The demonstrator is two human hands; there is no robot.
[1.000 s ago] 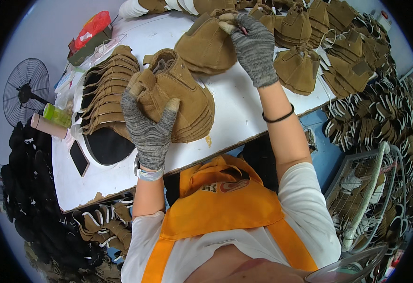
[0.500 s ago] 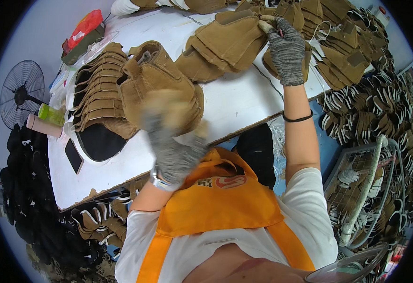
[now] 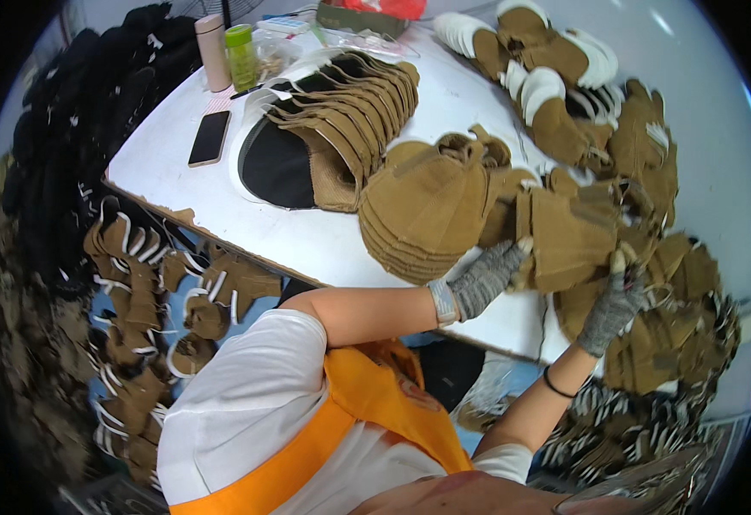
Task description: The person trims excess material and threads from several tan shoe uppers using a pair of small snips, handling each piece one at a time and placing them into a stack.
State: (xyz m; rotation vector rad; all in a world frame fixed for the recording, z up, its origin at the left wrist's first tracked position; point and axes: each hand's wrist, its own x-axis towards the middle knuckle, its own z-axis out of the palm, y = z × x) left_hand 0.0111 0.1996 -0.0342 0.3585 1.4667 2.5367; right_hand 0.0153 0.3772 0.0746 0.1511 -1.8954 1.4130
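Observation:
Both my hands wear grey knit gloves with pale fingertips. My left hand (image 3: 485, 276) pinches the lower left edge of a brown suede shoe piece (image 3: 571, 245), and my right hand (image 3: 614, 311) grips its lower right corner. Left of it sits a pile of sewn brown boot uppers (image 3: 427, 210), their edges fanned out. Beyond my right hand and partly under it lie more flat brown pieces (image 3: 663, 330) in overlapping stacks. My fingers' undersides are hidden by the piece.
A row of nested uppers with black and white linings (image 3: 341, 129) stands on the white table (image 3: 195, 202). A phone (image 3: 210, 137), a pink bottle (image 3: 212, 53) and a green bottle (image 3: 241, 58) are at the left. White-edged pieces (image 3: 542, 86) lie at the back.
The view has swung to the right. My left hand has left the boot uppers and crossed to the suede piece. My right hand stays by the flat pieces.

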